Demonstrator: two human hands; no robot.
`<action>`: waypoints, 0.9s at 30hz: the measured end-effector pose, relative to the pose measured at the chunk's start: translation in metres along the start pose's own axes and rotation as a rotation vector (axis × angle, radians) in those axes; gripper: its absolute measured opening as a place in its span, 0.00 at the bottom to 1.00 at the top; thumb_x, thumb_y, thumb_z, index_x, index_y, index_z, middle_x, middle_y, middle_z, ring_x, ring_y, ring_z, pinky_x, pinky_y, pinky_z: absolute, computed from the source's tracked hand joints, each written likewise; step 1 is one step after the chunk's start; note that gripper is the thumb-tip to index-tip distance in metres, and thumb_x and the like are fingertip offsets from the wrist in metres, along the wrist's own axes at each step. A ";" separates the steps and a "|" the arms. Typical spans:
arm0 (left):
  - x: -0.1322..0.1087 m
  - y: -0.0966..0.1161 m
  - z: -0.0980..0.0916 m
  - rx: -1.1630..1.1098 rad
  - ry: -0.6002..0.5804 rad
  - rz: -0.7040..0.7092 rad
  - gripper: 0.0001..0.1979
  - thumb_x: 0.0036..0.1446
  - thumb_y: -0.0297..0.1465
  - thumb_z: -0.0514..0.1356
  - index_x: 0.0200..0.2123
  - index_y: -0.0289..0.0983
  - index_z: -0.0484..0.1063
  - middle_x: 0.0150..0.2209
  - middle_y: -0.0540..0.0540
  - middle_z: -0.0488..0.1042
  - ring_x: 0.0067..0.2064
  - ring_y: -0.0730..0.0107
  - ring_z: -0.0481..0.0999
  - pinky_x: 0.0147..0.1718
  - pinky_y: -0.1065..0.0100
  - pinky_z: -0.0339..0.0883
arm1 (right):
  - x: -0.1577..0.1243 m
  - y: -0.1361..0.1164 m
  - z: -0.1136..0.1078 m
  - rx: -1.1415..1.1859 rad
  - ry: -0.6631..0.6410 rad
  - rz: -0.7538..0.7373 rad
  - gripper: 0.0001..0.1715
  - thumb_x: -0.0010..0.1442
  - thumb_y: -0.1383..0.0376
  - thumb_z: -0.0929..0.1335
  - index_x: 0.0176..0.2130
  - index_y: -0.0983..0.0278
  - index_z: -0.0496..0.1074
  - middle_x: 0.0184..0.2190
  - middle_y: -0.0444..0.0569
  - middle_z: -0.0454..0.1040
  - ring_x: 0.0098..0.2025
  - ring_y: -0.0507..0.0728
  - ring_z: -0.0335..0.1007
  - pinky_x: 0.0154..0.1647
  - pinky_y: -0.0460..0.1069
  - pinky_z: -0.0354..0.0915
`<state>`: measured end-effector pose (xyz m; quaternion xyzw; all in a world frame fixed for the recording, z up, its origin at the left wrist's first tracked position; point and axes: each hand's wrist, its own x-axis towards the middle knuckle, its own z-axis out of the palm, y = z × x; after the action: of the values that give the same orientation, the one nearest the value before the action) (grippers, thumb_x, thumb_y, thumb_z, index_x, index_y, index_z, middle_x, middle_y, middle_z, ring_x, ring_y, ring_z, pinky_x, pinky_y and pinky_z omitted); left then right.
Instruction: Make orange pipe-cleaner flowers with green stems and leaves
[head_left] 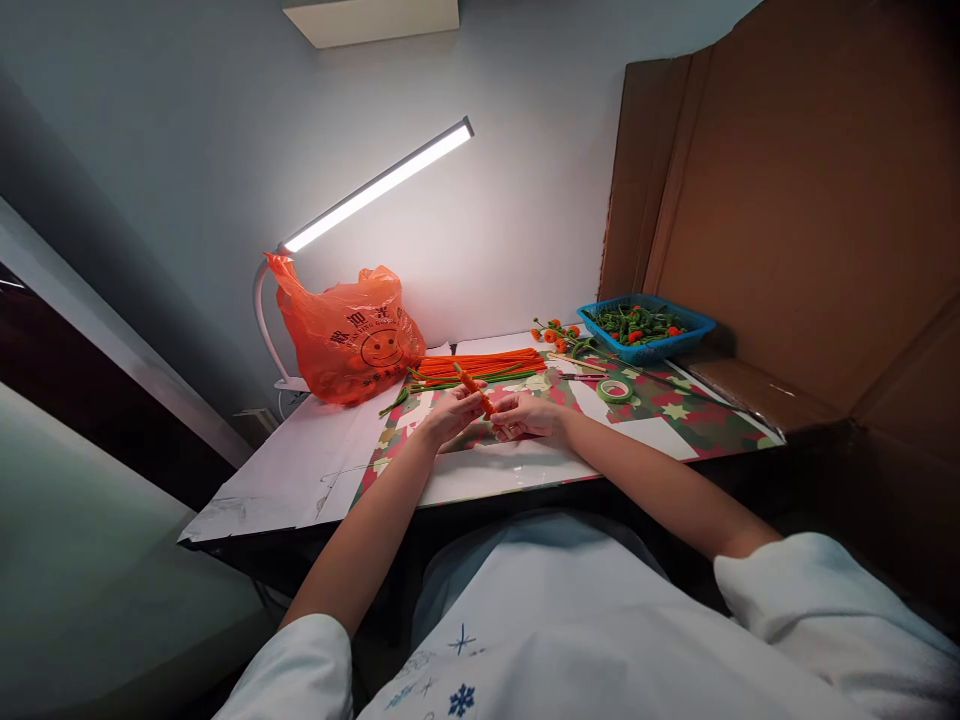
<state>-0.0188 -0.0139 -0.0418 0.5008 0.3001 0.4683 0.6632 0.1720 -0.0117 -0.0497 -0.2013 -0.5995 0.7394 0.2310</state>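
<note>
My left hand (453, 413) is closed on a slim stick wound with an orange pipe cleaner (470, 382), its pale green tip pointing up and away from me. At the lower end of that same stick, the fingers of my right hand (527, 414) pinch the orange winding. Both hands are held close together just above the table's front part. Just beyond them lies a bundle of straight orange pipe cleaners (487, 364), with several green pipe cleaners (517, 377) along its near side. The fingers cover part of the winding.
An orange plastic bag (352, 340) stands at the left under a lit lamp (382, 185). To the right are a roll of green tape (615, 391), orange flowers (553, 335) and a blue basket (646, 350) of green and orange pieces. Cardboard (787, 200) walls the right side.
</note>
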 end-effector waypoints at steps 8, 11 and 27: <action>-0.002 -0.001 0.005 -0.058 -0.090 -0.036 0.21 0.36 0.39 0.75 0.29 0.31 0.75 0.23 0.51 0.70 0.25 0.78 0.69 0.30 0.71 0.66 | -0.002 0.001 0.000 0.171 -0.053 0.035 0.18 0.47 0.63 0.77 0.34 0.68 0.70 0.25 0.46 0.72 0.26 0.51 0.69 0.29 0.45 0.65; -0.003 0.001 0.010 -0.103 -0.075 0.006 0.18 0.38 0.37 0.74 0.30 0.32 0.76 0.21 0.53 0.68 0.23 0.81 0.66 0.30 0.73 0.65 | -0.003 -0.003 0.002 0.225 -0.006 0.036 0.13 0.52 0.66 0.74 0.35 0.67 0.69 0.24 0.45 0.70 0.25 0.50 0.67 0.28 0.45 0.65; -0.005 0.003 0.009 -0.131 -0.034 -0.012 0.15 0.43 0.26 0.71 0.38 0.36 0.77 0.35 0.46 0.78 0.29 0.79 0.72 0.29 0.75 0.65 | -0.002 -0.009 0.004 0.333 0.122 0.010 0.07 0.57 0.68 0.71 0.37 0.66 0.69 0.26 0.45 0.69 0.25 0.49 0.64 0.26 0.44 0.65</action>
<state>-0.0141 -0.0218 -0.0364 0.4623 0.2606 0.4742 0.7025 0.1725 -0.0145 -0.0405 -0.2079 -0.4526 0.8159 0.2935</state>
